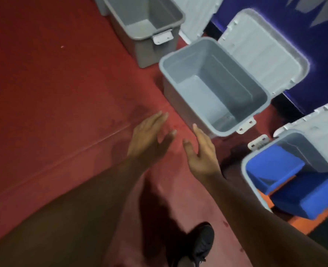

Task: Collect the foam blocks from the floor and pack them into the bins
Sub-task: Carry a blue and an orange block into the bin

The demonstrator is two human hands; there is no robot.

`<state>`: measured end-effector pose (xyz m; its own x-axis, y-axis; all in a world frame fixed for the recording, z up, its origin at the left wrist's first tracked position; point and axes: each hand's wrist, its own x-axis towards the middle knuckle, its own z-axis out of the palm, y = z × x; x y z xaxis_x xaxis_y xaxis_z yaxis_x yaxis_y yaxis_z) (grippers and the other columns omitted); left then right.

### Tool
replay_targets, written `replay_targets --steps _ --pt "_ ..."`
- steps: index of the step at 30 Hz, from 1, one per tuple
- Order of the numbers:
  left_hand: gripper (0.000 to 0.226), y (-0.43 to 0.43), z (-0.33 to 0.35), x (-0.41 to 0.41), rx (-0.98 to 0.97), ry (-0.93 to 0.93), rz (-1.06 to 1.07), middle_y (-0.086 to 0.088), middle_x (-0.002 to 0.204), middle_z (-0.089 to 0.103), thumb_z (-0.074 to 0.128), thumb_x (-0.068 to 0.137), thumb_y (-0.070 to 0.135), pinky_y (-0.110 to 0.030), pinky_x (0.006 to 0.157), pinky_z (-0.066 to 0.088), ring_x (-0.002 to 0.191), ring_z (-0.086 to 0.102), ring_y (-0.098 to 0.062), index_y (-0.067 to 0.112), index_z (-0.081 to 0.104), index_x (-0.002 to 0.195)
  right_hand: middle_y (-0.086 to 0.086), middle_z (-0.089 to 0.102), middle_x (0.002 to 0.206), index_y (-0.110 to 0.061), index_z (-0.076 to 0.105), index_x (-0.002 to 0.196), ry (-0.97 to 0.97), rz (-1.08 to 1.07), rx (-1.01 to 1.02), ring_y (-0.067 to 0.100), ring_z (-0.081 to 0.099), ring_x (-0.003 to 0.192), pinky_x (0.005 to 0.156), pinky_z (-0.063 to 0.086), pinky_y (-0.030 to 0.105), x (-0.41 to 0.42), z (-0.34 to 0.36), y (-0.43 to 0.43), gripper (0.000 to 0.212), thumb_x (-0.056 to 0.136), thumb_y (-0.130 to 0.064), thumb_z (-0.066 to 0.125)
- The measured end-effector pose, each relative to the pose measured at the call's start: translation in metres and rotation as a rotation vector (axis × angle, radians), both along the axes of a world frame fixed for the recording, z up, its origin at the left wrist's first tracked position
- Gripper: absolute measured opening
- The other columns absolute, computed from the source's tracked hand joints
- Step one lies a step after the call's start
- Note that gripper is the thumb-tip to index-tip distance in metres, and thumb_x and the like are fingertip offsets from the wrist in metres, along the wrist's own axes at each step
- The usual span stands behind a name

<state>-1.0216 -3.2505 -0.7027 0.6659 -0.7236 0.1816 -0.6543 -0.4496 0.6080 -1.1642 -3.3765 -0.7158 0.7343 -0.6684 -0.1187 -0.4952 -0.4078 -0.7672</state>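
Red carpet floor (53,83) fills most of your view, with a faint seam running across it and a dark blue wall (325,54) at the upper right. Three grey plastic bins stand in a row along that wall with their hinged lids thrown back.

The far grey bin (155,53) sits at the top. The middle grey bin (178,101) is just ahead of your hands and shows its bare bottom, with its pale ribbed lid (265,53) leaning against the wall. The near grey bin (244,170), at your right, holds the blue foam blocks (274,166), stacked at a tilt over an orange foam piece (313,222).

Your left hand (149,139) and right hand (201,153) hover side by side over the carpet, close together but not touching. Both have fingers straight and spread, and neither grips anything. Your right fingertips reach near the front corner of the middle bin. Your black shoe (199,245) shows at the bottom edge.
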Motion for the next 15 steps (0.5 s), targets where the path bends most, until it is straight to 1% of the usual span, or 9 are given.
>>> replay_targets --steps 2,3,5,7,10,12,15 --pt "0.071 0.079 0.008 0.032 0.082 0.043 0.092 -0.003 0.155 0.046 0.036 0.096 0.067 -0.043 0.116 0.034 0.142 0.042 -0.021 0.023 0.048 0.149 0.000 0.044 0.158 -0.026 0.040 0.156 -0.014 0.073 -0.021 0.019 0.034 0.149 0.120 0.028 0.050 0.040 0.002 0.062 0.075 0.095 -0.070 0.037" --pt "0.073 0.119 0.012 0.047 0.120 0.064 0.146 0.000 0.157 0.043 0.033 0.094 0.069 -0.041 0.117 0.029 0.144 0.039 -0.019 0.026 0.045 0.151 0.002 0.044 0.158 -0.025 0.040 0.156 -0.015 0.115 -0.026 0.020 0.034 0.149 0.120 0.028 0.050 0.060 0.005 0.094 0.076 0.096 -0.071 0.036" --pt "0.073 0.202 0.019 0.076 0.129 0.062 0.240 -0.001 0.157 0.043 0.033 0.093 0.068 -0.044 0.118 0.030 0.144 0.038 -0.021 0.026 0.045 0.152 0.003 0.046 0.156 -0.020 0.041 0.155 -0.034 0.198 -0.034 0.022 0.035 0.148 0.120 0.029 0.049 0.100 0.009 0.162 0.076 0.096 -0.068 0.036" --pt "0.073 0.287 0.027 0.102 0.133 0.059 0.332 -0.004 0.155 0.046 0.037 0.093 0.066 -0.046 0.117 0.033 0.142 0.042 -0.023 0.023 0.047 0.151 0.006 0.046 0.156 -0.021 0.041 0.155 -0.052 0.259 -0.018 0.022 0.037 0.147 0.120 0.031 0.047 0.139 0.016 0.234 0.075 0.095 -0.066 0.037" --pt "0.075 0.409 0.040 0.131 0.177 0.069 0.462 -0.003 0.155 0.045 0.033 0.093 0.069 -0.046 0.115 0.033 0.142 0.041 -0.023 0.024 0.043 0.152 0.007 0.044 0.157 -0.019 0.040 0.155 -0.025 0.392 -0.026 0.022 0.036 0.148 0.122 0.029 0.043 0.195 0.028 0.343 0.071 0.096 -0.059 0.038" --pt "0.077 0.484 0.050 0.143 0.203 0.080 0.538 -0.001 0.158 0.041 0.029 0.093 0.071 -0.044 0.116 0.030 0.144 0.036 -0.021 0.025 0.040 0.154 0.008 0.045 0.157 -0.018 0.042 0.154 -0.014 0.484 -0.031 0.022 0.037 0.147 0.122 0.028 0.039 0.226 0.036 0.414 0.071 0.095 -0.056 0.038" --pt "0.076 0.590 0.060 0.156 0.214 0.099 0.680 0.001 0.160 0.037 0.029 0.093 0.069 -0.042 0.116 0.025 0.146 0.033 -0.019 0.026 0.039 0.154 0.010 0.050 0.153 -0.019 0.047 0.152 -0.014 0.597 -0.067 0.024 0.042 0.144 0.120 0.032 0.043 0.262 0.045 0.518 0.075 0.090 -0.060 0.036"
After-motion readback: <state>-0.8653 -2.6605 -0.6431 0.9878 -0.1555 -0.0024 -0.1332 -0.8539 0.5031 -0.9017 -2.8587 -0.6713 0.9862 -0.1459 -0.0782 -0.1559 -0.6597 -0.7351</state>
